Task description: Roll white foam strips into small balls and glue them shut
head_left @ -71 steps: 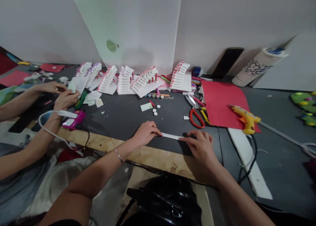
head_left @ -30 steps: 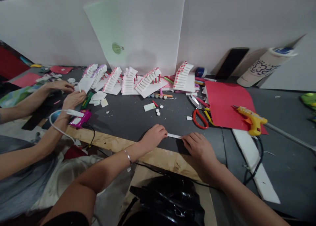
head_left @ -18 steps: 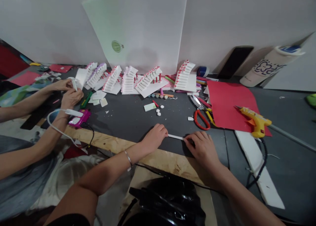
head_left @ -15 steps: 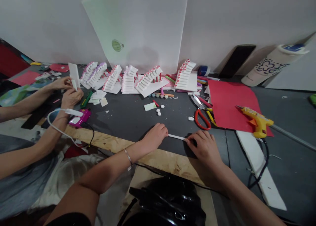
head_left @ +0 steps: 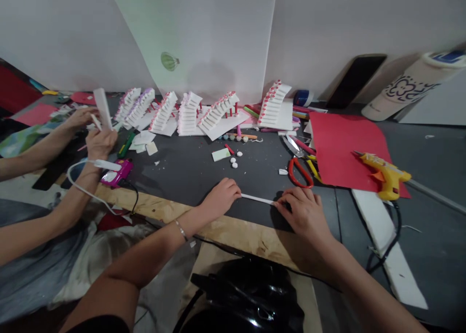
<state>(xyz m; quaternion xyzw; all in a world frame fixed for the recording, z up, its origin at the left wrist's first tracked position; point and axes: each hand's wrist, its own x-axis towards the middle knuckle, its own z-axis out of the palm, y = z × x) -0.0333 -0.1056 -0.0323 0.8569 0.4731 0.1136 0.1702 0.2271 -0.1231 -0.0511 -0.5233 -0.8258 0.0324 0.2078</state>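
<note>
A thin white strip (head_left: 257,198) runs between my two hands just above or on the dark tabletop; I cannot tell whether it touches. My left hand (head_left: 223,197) is closed, pinching its left end. At the right end, the thumb and fingers of my right hand (head_left: 303,209) pinch it too. Beyond the strip lie several small white lumps (head_left: 233,161), a pale green-white card (head_left: 221,155) and a short red stick (head_left: 229,149). A small white piece (head_left: 283,172) rests near the red-handled pliers (head_left: 300,172).
Small white stair models (head_left: 189,113) with red and purple dots line the wall. On the right, a yellow glue gun (head_left: 389,175) lies on red sheet (head_left: 338,151), near a white tumbler (head_left: 404,90). A co-worker's hands (head_left: 100,141) hold white pieces at left, beside a purple power adapter (head_left: 118,174).
My left hand has moved slightly left, and more of the white strip shows between my hands. The co-worker's hands and white pieces have shifted a little. The view has turned slightly.
</note>
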